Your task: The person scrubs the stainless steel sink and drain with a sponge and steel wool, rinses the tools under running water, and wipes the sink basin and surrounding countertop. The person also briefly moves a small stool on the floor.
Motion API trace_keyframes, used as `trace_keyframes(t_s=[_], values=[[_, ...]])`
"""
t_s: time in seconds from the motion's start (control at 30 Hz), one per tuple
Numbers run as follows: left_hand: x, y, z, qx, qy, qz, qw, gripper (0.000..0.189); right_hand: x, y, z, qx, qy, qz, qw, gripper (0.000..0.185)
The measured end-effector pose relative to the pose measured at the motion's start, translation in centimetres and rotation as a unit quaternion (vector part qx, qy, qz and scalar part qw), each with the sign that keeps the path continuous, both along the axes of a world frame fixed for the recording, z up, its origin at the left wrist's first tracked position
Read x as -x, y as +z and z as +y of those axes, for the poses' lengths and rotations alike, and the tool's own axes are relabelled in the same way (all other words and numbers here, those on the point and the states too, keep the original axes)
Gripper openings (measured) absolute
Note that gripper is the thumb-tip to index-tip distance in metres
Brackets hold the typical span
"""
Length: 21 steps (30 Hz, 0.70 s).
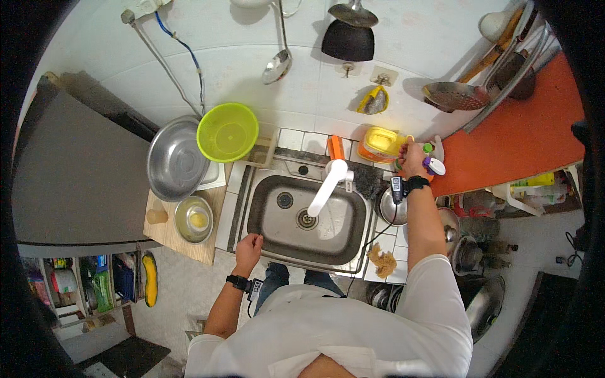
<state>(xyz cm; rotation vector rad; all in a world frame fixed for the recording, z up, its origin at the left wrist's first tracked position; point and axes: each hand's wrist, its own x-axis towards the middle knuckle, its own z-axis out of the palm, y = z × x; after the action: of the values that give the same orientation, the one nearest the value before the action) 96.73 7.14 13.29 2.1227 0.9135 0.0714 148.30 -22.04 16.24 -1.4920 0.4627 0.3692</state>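
Note:
My right hand (412, 158) reaches to the back right of the sink, at the handle side of a yellow plastic jug (379, 144) with an orange label. Its fingers are partly hidden, so whether they grip anything cannot be told. A bottle with a white and purple cap (435, 166) and a green cap (427, 148) lie just beside this hand. My left hand (249, 250) is loosely curled over the front left edge of the stainless steel sink (307, 255), with no object visible in it. A white faucet spout (327, 188) points over the drain of the sink.
Left of the sink stand a large metal basin (177, 160), a green plastic colander (228, 132) and a metal bowl (194, 219) holding something yellow. At right are a small metal pot (393, 208), a brown scrubbing pad (383, 261) and a red-orange counter (515, 137). Ladles hang above.

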Motion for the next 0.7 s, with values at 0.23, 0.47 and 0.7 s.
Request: trace_keyframes(t_s=[0.23,0.47,0.7], values=[[-1.1,0.5,-1.6,-0.041,-0.049,-0.028,0.998,0.026,0.7,1.1,0.9,-0.018,-0.005,0.017,1.0,0.045],[-1.7,0.0,-1.8,-0.017,-0.093,-0.027,0.995,0.022,7.5,-0.1,0.1,-0.212,0.006,0.036,0.977,0.052],[-4.8,-1.4,-4.5,0.11,-0.155,-0.064,0.98,0.045,24.5,-3.9,1.1,-0.455,0.061,0.18,0.87,0.071]])
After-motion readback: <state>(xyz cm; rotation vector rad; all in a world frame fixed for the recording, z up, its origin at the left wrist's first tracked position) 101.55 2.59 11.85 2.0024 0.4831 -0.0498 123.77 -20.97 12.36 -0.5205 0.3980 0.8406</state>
